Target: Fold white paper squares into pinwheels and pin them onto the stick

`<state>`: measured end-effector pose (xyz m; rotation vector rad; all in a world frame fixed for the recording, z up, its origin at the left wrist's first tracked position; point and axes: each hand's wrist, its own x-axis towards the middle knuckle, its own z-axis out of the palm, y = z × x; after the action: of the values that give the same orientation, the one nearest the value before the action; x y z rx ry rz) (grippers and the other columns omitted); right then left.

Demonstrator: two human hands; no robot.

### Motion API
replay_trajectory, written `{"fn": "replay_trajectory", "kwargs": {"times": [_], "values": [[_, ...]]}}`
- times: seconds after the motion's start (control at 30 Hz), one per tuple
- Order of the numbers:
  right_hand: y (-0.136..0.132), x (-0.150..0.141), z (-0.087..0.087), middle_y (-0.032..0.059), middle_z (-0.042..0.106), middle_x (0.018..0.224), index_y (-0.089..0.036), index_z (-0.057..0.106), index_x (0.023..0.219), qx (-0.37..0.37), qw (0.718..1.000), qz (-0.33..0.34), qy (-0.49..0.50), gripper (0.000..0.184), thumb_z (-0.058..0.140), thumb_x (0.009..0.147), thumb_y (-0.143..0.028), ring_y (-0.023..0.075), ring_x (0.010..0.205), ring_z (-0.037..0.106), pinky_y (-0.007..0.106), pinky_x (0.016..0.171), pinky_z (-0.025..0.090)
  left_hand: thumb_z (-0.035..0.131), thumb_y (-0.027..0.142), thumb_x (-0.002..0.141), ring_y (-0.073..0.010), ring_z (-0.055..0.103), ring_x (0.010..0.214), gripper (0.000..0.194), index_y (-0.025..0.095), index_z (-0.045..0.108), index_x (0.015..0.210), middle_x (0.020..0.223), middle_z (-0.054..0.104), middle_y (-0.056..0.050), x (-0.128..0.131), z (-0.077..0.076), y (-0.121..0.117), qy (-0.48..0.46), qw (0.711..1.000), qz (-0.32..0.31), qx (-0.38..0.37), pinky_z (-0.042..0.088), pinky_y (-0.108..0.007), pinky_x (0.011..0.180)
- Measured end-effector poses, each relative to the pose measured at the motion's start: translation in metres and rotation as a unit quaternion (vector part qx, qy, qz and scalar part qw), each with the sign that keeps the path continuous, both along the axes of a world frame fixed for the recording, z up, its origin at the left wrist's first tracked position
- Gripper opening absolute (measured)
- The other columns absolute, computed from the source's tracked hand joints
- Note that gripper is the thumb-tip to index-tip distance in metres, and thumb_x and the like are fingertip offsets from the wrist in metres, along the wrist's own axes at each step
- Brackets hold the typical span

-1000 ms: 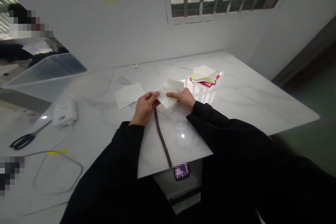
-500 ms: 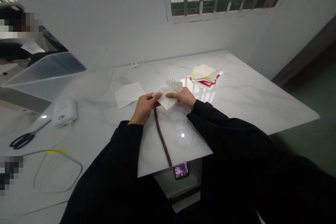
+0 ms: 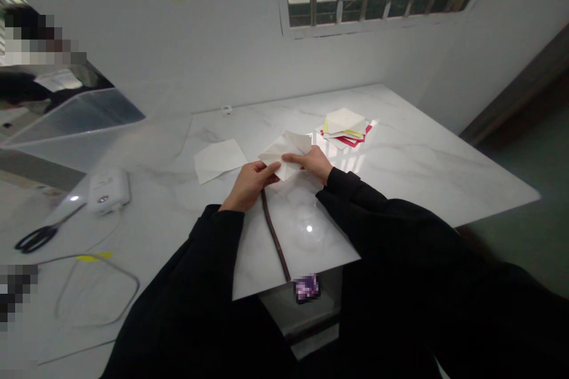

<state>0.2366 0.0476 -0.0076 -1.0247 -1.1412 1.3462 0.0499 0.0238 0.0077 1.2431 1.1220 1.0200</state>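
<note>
A partly folded white paper is held just above the white marble table by both my hands. My left hand pinches its lower left edge with thumb and fingers closed. My right hand grips its right side, thumb on top. Both arms wear black sleeves. A flat white sheet lies on the table just left of my hands. A dark brown cord runs from under my hands toward me.
A stack of white, yellow and red papers lies at the back right. A white device, black scissors and a grey cable loop lie at the left. A clear plastic bin stands beyond them. Another person is at the far left.
The paper has tilted and flattened a little between my hands. My left fingers have slid along its lower edge toward the right hand. Everything else stays put.
</note>
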Motion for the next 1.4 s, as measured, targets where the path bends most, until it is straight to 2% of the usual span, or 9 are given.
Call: {"fn": "replay_trajectory", "kwargs": {"times": [0.17, 0.4, 0.63, 0.77, 0.83, 0.93, 1.07, 1.2, 1.4], "values": [[0.0001, -0.0004, -0.0010, 0.0044, 0.074, 0.082, -0.012, 0.076, 0.092, -0.001, 1.000, -0.007, 0.005, 0.040, 0.089, 0.063, -0.035, 0.0156, 0.072, 0.065, 0.026, 0.064, 0.052, 0.086, 0.044, 0.070, -0.0193, 0.069, 0.083, 0.038, 0.015, 0.076, 0.091, 0.092, 0.077, -0.009, -0.0005, 0.0005, -0.0012, 0.011, 1.000, 0.009, 0.011, 0.057, -0.034, 0.082], [0.0013, 0.0011, -0.0034, 0.0067, 0.076, 0.094, -0.012, 0.075, 0.105, 0.017, 0.999, -0.025, 0.010, 0.051, 0.088, 0.064, -0.039, 0.0159, 0.077, 0.067, 0.026, 0.068, 0.053, 0.086, 0.040, 0.070, -0.0204, 0.070, 0.086, 0.039, 0.016, 0.077, 0.099, 0.101, 0.077, -0.010, -0.0012, 0.0002, -0.0022, 0.058, 0.997, -0.046, 0.012, 0.058, -0.038, 0.087], [0.0001, 0.0017, -0.0020, 0.0073, 0.076, 0.092, -0.012, 0.075, 0.102, 0.019, 0.999, -0.044, 0.009, 0.050, 0.088, 0.065, -0.043, 0.0171, 0.078, 0.067, 0.027, 0.069, 0.053, 0.086, 0.034, 0.071, -0.0225, 0.072, 0.086, 0.039, 0.018, 0.078, 0.105, 0.103, 0.077, -0.012, 0.0010, 0.0019, -0.0064, 0.030, 0.997, -0.070, 0.009, 0.058, -0.040, 0.087], [-0.0004, 0.0010, -0.0016, 0.0074, 0.076, 0.095, -0.012, 0.074, 0.104, 0.017, 0.999, -0.044, 0.010, 0.051, 0.088, 0.065, -0.042, 0.0177, 0.080, 0.068, 0.028, 0.070, 0.053, 0.087, 0.033, 0.069, -0.0219, 0.071, 0.082, 0.039, 0.017, 0.077, 0.104, 0.101, 0.077, -0.012, 0.0023, 0.0032, -0.0075, 0.036, 0.997, -0.062, 0.012, 0.058, -0.039, 0.083], [0.0000, 0.0008, -0.0018, 0.0077, 0.076, 0.096, -0.012, 0.074, 0.105, 0.014, 0.999, -0.046, 0.014, 0.052, 0.088, 0.065, -0.042, 0.0177, 0.080, 0.068, 0.027, 0.070, 0.053, 0.087, 0.035, 0.069, -0.0216, 0.071, 0.080, 0.037, 0.017, 0.077, 0.099, 0.096, 0.077, -0.011, 0.0022, 0.0028, -0.0066, 0.039, 0.997, -0.058, 0.012, 0.058, -0.039, 0.082], [0.0010, 0.0009, -0.0022, 0.0075, 0.076, 0.096, -0.013, 0.074, 0.105, 0.016, 0.998, -0.046, 0.024, 0.051, 0.087, 0.066, -0.043, 0.0170, 0.079, 0.068, 0.027, 0.068, 0.052, 0.087, 0.042, 0.071, -0.0218, 0.070, 0.078, 0.029, 0.017, 0.076, 0.082, 0.086, 0.076, -0.010, 0.0010, 0.0010, -0.0050, 0.044, 0.997, -0.056, 0.007, 0.058, -0.040, 0.081], [0.0015, 0.0009, -0.0026, 0.0072, 0.076, 0.096, -0.013, 0.074, 0.104, 0.025, 0.998, -0.044, 0.033, 0.050, 0.088, 0.065, -0.042, 0.0168, 0.079, 0.068, 0.027, 0.067, 0.052, 0.087, 0.046, 0.071, -0.0212, 0.069, 0.073, 0.032, 0.018, 0.072, 0.073, 0.081, 0.075, -0.011, -0.0010, -0.0010, -0.0041, 0.056, 0.997, -0.060, 0.012, 0.058, -0.039, 0.077], [0.0009, 0.0006, -0.0028, 0.0081, 0.076, 0.098, -0.013, 0.074, 0.106, 0.015, 0.999, -0.039, 0.029, 0.051, 0.087, 0.066, -0.041, 0.0179, 0.081, 0.069, 0.027, 0.066, 0.052, 0.087, 0.046, 0.072, -0.0211, 0.070, 0.075, 0.033, 0.016, 0.074, 0.080, 0.085, 0.076, -0.012, -0.0004, 0.0002, -0.0043, 0.060, 0.996, -0.057, 0.013, 0.058, -0.037, 0.076], [-0.0033, -0.0045, -0.0023, 0.0079, 0.077, 0.097, -0.014, 0.075, 0.104, -0.003, 1.000, -0.010, 0.027, 0.047, 0.088, 0.066, -0.039, 0.0204, 0.084, 0.070, 0.029, 0.071, 0.056, 0.087, 0.046, 0.071, -0.0250, 0.073, 0.090, 0.045, 0.015, 0.076, 0.101, 0.100, 0.078, -0.012, 0.0032, 0.0006, -0.0024, -0.028, 0.999, 0.004, 0.040, 0.059, -0.040, 0.088]]}}
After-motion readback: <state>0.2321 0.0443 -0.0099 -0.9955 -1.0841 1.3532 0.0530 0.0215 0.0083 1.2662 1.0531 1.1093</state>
